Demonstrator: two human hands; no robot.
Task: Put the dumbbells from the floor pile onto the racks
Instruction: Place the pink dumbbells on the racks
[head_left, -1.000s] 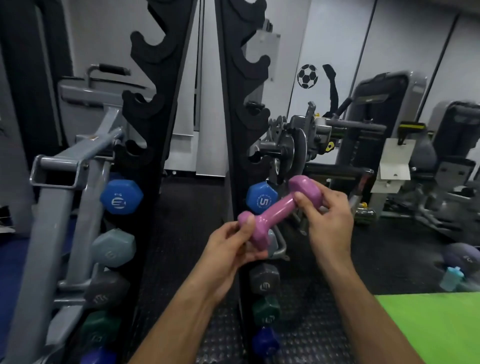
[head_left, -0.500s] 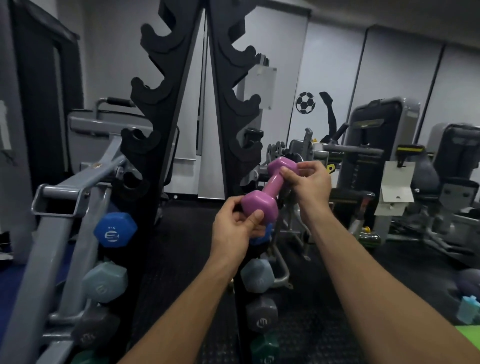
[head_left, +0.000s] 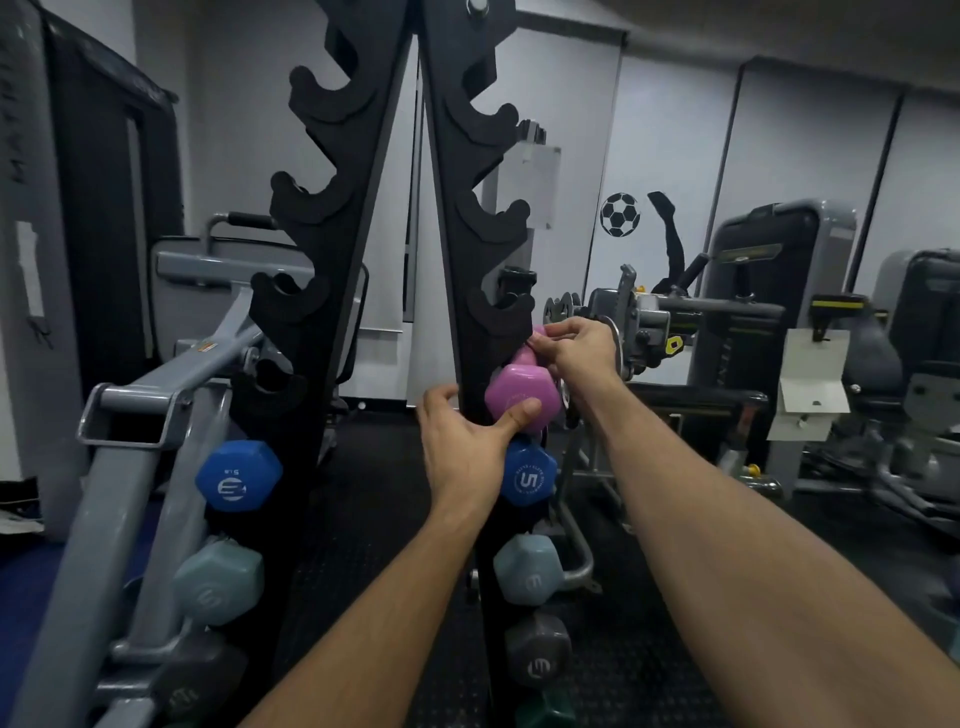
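Note:
A pink dumbbell (head_left: 522, 396) is at the right side of the black A-frame rack (head_left: 467, 218), just above a blue dumbbell marked 5 (head_left: 527, 479). My left hand (head_left: 467, 441) holds its near head, thumb across the pink face and fingers against the rack upright. My right hand (head_left: 574, 348) grips the far end beside the rack's hook; that far head is mostly hidden. Lower hooks on this side hold a light teal dumbbell (head_left: 524, 569), a grey one (head_left: 537, 657) and a green one (head_left: 545, 714).
The rack's left side carries a blue dumbbell (head_left: 239, 477) and a teal one (head_left: 218, 581), with bare hooks above. A grey machine frame (head_left: 130, 405) stands close at left. Weight machines (head_left: 769, 291) fill the right. The floor is black rubber mat.
Both hands have carried the pink dumbbell up and forward, from in front of my chest to the rack's right side above the blue 5 dumbbell.

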